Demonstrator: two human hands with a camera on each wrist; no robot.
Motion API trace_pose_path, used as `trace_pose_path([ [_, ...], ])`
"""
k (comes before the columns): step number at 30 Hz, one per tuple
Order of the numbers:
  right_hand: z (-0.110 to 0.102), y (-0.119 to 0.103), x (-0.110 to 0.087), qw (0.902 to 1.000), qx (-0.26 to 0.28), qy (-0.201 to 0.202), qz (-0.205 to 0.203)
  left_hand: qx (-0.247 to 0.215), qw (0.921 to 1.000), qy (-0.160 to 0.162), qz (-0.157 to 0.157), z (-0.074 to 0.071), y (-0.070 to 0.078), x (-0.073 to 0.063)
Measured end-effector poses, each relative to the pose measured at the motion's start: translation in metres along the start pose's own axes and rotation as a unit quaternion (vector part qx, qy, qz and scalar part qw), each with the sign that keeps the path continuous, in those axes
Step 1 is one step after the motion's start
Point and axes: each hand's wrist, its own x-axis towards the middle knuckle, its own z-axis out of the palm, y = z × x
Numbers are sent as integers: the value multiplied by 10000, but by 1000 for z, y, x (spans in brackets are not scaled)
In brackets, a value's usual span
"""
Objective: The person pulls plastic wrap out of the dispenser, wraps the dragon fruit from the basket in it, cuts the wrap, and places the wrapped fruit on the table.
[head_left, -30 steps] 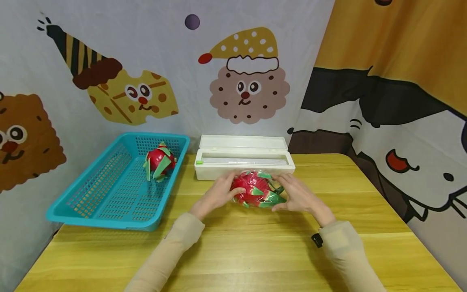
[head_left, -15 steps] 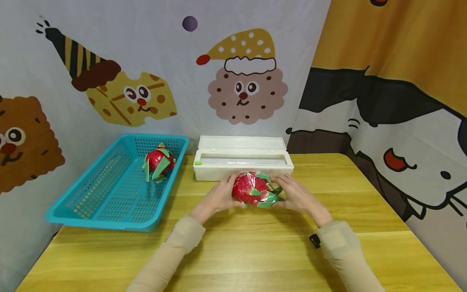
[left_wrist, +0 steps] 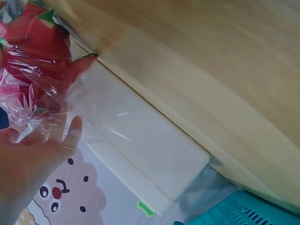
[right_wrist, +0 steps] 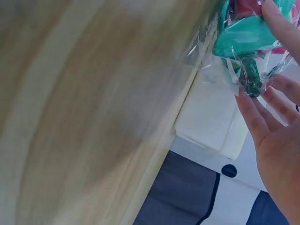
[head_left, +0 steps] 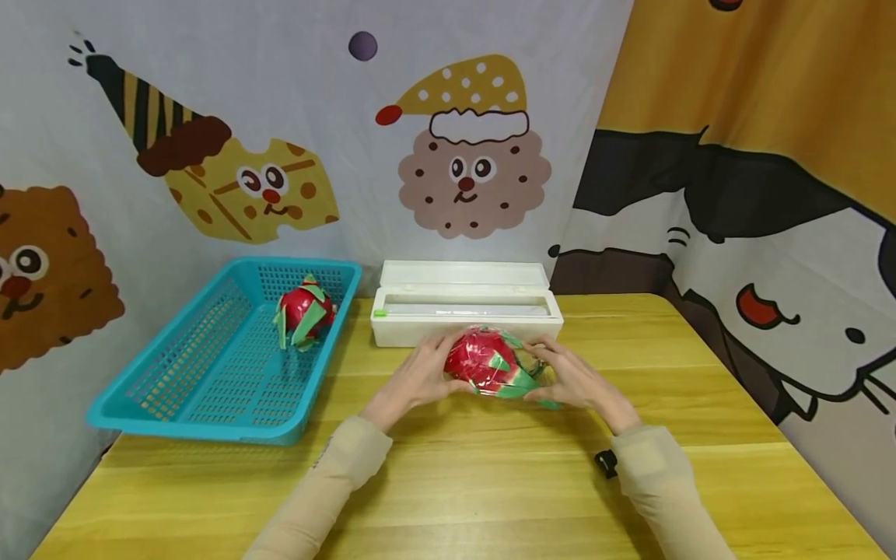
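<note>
Both hands hold a red dragon fruit [head_left: 483, 362] with green scales, wrapped in clear cling film, just in front of the white box. My left hand [head_left: 420, 377] grips its rounded red end, fingers behind and thumb in front. At the green leafy end, my right hand [head_left: 570, 377] pinches the film and tips. In the left wrist view loose, shiny film [left_wrist: 28, 103] bunches by the thumb. The right wrist view shows film gathered round the green tips [right_wrist: 251, 77] against the fingers. Behind the fruit, the cling film dispenser [head_left: 465, 327] has its lid raised.
A blue perforated basket [head_left: 210, 432] stands at the left, with another dragon fruit [head_left: 306, 311] inside at its back right. A patterned cloth [head_left: 280, 78] hangs behind the wooden table [head_left: 483, 498].
The wrapped dragon fruit has turned slightly between the hands, its green end now tilting lower to the right. My left fingers have shifted their grip on the red end.
</note>
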Motion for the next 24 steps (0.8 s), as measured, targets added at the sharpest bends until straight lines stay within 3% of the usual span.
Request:
trace_pose_path([
  [6, 0, 4, 0, 9998, 54, 85, -142, 82, 10000, -19, 35, 0, 3, 2],
  [11, -5, 7, 0, 9994, 215, -197, -159, 413, 9987, 62, 305, 0, 3, 2],
  [17, -16, 10, -2, 9971, 536, -530, 97, 625, 9972, 66, 408, 1, 3, 1],
  [20, -15, 11, -2, 9972, 593, -366, 257, 592, 9976, 57, 366, 0, 3, 1],
  [24, -9, 10, 0, 9958, 480, -95, 770, 600, 9976, 63, 347, 1, 2, 1],
])
